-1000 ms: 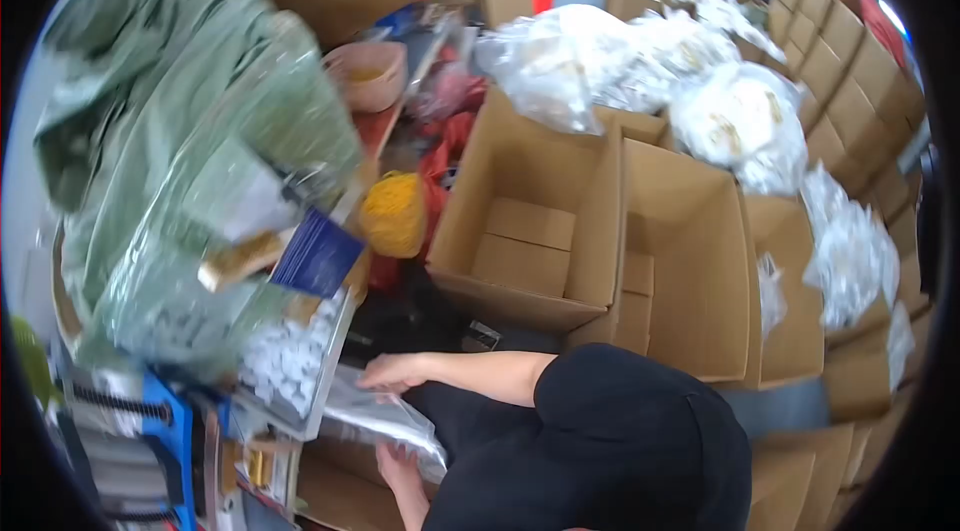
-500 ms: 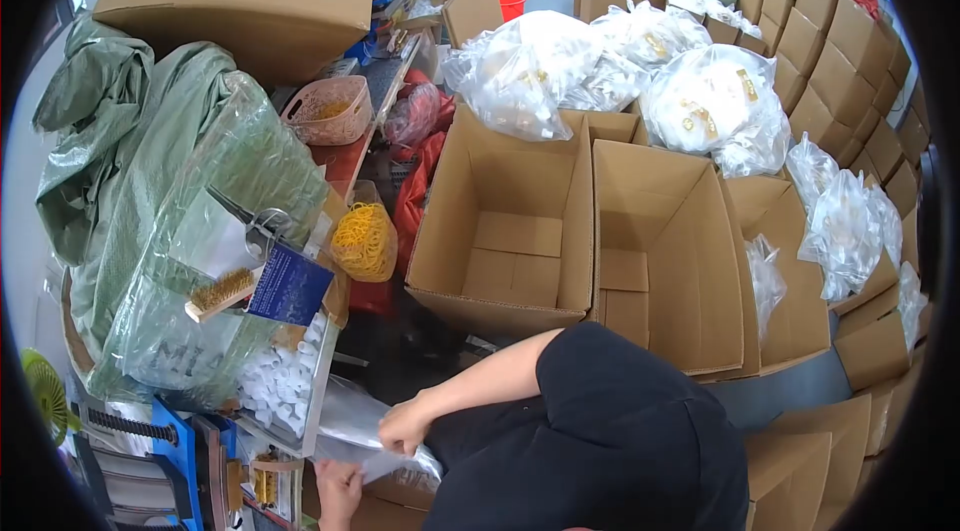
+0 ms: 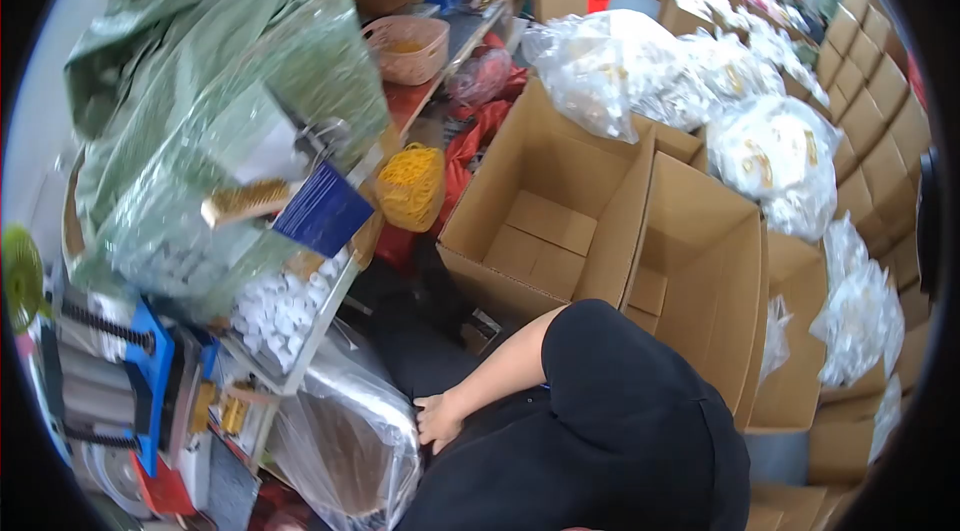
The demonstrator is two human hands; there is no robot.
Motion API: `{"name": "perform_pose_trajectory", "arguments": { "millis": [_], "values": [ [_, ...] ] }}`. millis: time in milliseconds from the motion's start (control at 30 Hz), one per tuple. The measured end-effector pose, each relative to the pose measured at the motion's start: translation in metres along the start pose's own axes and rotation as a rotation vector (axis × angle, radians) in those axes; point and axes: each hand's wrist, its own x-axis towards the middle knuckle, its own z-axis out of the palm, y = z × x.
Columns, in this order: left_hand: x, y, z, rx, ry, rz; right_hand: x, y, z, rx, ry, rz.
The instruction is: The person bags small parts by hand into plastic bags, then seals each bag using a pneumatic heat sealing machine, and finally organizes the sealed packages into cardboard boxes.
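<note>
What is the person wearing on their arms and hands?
A short black sleeve covers the upper arm. Below it the forearm is bare. The right hand is bare too, with no glove, and no watch or ring shows. The left hand is out of view.

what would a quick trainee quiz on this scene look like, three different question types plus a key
1. True or false: the two open cardboard boxes beside the person are packed full.
2. Multiple choice: which thing is the person's visible hand nearest? A) a clear plastic bag B) a pink basket C) a red bucket
3. Short answer: what colour is the bagged bundle hanging at the table's edge?

Key
1. False: both show bare bottom flaps.
2. A
3. Yellow
</note>
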Motion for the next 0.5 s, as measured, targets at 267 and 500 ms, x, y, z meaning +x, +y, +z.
{"name": "perform_pose_trajectory", "arguments": {
  "millis": [267, 500],
  "values": [
    [0.059, 0.023, -0.012, 0.307, -0.124, -0.284, 0.004, -0.004, -0.06, -0.164, -0.08, -0.055],
    [0.097, -0.051, -0.034, -0.004, -0.305, -0.261, 0.021, 0.035, -0.055, -0.092, -0.307, -0.024]
  ]
}}
